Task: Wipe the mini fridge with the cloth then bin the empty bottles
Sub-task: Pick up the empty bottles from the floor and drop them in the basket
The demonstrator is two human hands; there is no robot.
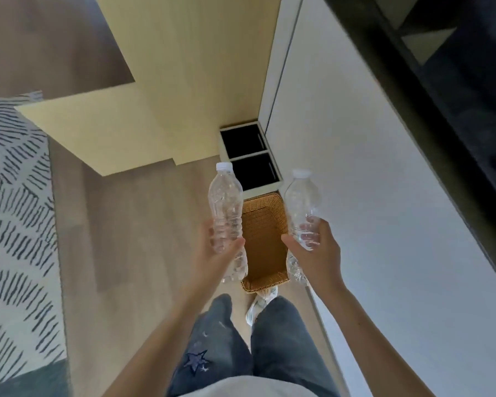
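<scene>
My left hand [212, 253] grips a clear empty plastic bottle [225, 202] with a white cap, held upright. My right hand [318, 253] grips a second clear empty bottle [301, 202], also capped and upright. Both bottles hang above the floor, on either side of a woven wicker basket [262, 277] that stands below and between them. Just beyond the basket sits a white two-compartment bin [269, 186] with dark openings. Neither the mini fridge nor a cloth is in view.
A white cabinet front [370, 167] runs along the right, with a dark counter edge [441, 124] above it. Pale wood furniture [155, 96] stands ahead on the left. A striped rug [15, 210] covers the floor at far left. My legs and a shoe [258, 305] are below.
</scene>
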